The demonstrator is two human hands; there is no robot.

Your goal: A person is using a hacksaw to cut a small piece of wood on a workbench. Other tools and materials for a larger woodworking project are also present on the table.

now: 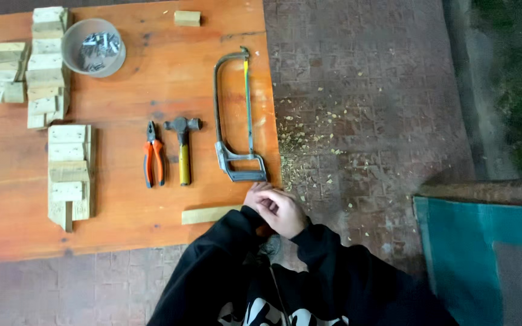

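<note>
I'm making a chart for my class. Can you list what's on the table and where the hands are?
surface: orange wooden table
hands: left hand and right hand clasped together at the table's near edge
nearest things: wooden strip, hacksaw
tools: hammer, orange-handled pliers
container: grey bowl of nails
wood: stacked blocks on the left
floor: sawdust on paving

both hands are meeting low in the middle, close to the body. the right hand point(285, 212) is lying on top, fingers point(273, 196) curling inward, and it is covering most of the left hand point(254, 197), which is only peeking out behind. both forearms, in black sleeves, are angling in toward each other.
</note>
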